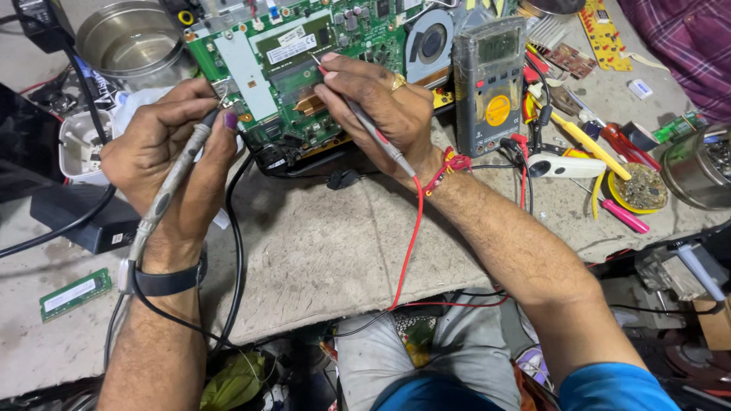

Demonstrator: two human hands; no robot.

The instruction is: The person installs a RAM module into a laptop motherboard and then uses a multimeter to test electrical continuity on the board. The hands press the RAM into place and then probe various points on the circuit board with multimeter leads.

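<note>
Messy worktop [320, 251] being used. Green board [304, 68] being poked: grey probe [171, 183] being gripped by left hand [171, 164], red probe [365, 125] by right hand [381, 103]. Meter [487, 84] beside board. Testing looking under way, not finished.

Green circuit board [304, 68]; red probe lead [411, 243]; grey-yellow multimeter [489, 84]; maroon plaid cloth [685, 38].

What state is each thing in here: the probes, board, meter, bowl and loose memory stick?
Left hand: gripping black probe, tip on board edge.
Right hand: pinching red probe, tip on circuit board.
Multimeter: lying flat, leads plugged in, display unreadable.
Steel bowl: upright, looks empty.
Memory stick: loose on table.
</note>
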